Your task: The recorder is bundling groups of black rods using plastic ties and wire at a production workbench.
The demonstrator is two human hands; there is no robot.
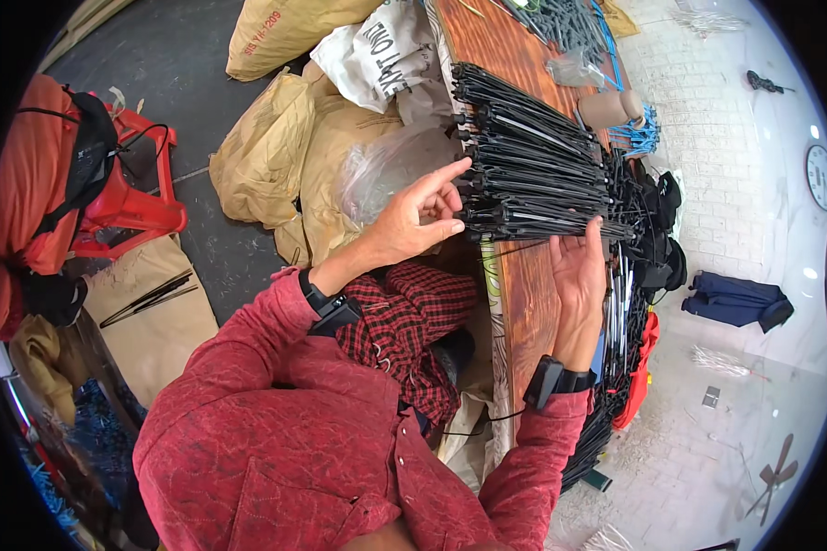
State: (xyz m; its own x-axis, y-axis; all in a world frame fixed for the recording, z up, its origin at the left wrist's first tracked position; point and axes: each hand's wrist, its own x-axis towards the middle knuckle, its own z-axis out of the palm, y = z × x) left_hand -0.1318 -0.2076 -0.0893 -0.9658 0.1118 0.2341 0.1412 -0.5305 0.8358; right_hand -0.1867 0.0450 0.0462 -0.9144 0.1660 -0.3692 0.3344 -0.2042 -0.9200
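Note:
Bundles of thin black sticks (538, 161) with small knobbed ends lie side by side across a wooden table (533, 317). My left hand (404, 225) is at their left ends, with index finger and thumb stretched apart and the other fingers curled. Its index fingertip reaches the knobbed ends, though I cannot tell whether it touches. Palm up, my right hand (579, 275) is at the right part of the nearest bundle. Its fingers and thumb stand apart against the bundle's near edge, and it grips nothing that I can see.
Loose black sticks (620, 294) heap along the table's right side. A tan spool (611, 108) and grey-green pieces (560, 28) sit at the far end. Tan sacks (266, 151) stand left of the table. A red plastic stool (142, 197) is farther left, near a person in orange (28, 165).

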